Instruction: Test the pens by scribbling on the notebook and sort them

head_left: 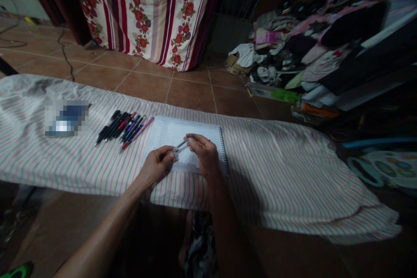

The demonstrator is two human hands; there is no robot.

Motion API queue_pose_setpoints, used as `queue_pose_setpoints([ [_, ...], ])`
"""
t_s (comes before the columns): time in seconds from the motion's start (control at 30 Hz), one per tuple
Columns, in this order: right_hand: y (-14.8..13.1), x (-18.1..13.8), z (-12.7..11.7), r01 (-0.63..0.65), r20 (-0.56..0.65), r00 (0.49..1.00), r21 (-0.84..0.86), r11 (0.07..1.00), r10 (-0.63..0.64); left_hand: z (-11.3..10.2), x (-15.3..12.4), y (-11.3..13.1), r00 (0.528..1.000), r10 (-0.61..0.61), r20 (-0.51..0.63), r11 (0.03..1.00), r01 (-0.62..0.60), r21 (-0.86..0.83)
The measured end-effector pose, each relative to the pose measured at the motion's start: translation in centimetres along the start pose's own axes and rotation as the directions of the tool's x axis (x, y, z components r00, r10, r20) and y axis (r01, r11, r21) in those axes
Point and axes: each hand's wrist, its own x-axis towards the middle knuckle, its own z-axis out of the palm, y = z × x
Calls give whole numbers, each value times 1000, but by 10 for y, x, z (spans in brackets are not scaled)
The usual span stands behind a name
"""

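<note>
A spiral notebook [169, 132] lies open on a board covered with striped cloth [276, 169]. Both hands hover over its lower half and share one pen [180, 145]. My left hand [158, 166] pinches the pen's near end. My right hand [203, 152] grips its far end with curled fingers. A row of several pens [125, 127] in black, red and purple lies just left of the notebook.
A blurred-out flat object [67, 117] rests on the cloth at the left. A floral striped curtain [146, 8] hangs at the back. A heap of clothes and shoes [312, 47] fills the right side of the tiled floor [192, 91].
</note>
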Motion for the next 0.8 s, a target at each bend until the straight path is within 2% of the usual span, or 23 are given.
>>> queue_pose_setpoints([
  [0.23, 1, 1, 1, 15, -3, 1000, -12, 1000, -15, 0, 0, -2, 1000, -24, -1, 1000, 24, -18],
  [0.6, -4, -3, 4, -33, 11, 999, 50, 998, 32, 2, -3, 6, 1000, 3, 19, 999, -2, -42],
  [0.8, -7, 0, 0, 4, -55, 998, 48, 999, -1, -1, -1, 0, 1000, 8, -5, 999, -9, -46],
])
